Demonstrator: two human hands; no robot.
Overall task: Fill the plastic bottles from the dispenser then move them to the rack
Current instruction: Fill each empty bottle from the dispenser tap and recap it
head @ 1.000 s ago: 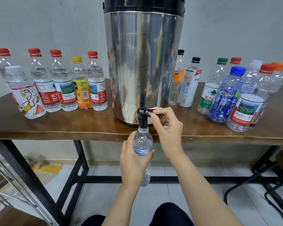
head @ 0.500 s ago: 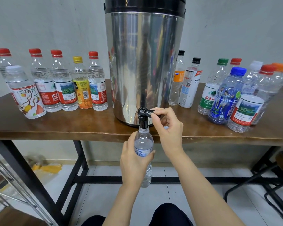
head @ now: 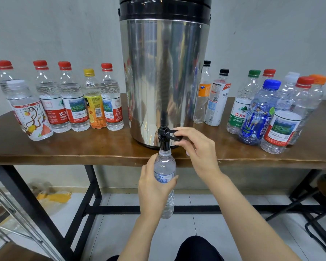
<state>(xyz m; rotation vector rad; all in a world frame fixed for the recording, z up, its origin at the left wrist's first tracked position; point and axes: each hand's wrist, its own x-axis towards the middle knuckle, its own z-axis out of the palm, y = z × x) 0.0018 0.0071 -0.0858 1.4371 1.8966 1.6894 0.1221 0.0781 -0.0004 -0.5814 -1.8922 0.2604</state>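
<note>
While its open neck sits just under the black tap [head: 163,142], a clear plastic bottle [head: 165,164] hangs upright below the bench's front edge, gripped round its middle by the person's left hand [head: 152,189]. The right hand [head: 198,147] pinches the tap's black lever [head: 172,132] between thumb and fingers. The tap juts from the foot of a tall steel dispenser [head: 164,72] standing mid-way along the wooden bench [head: 83,146], close to its front edge. A row of capped bottles [head: 72,102], most red-topped, lines the bench's left end; a mixed cluster of bottles [head: 262,110] crowds its right end.
</note>
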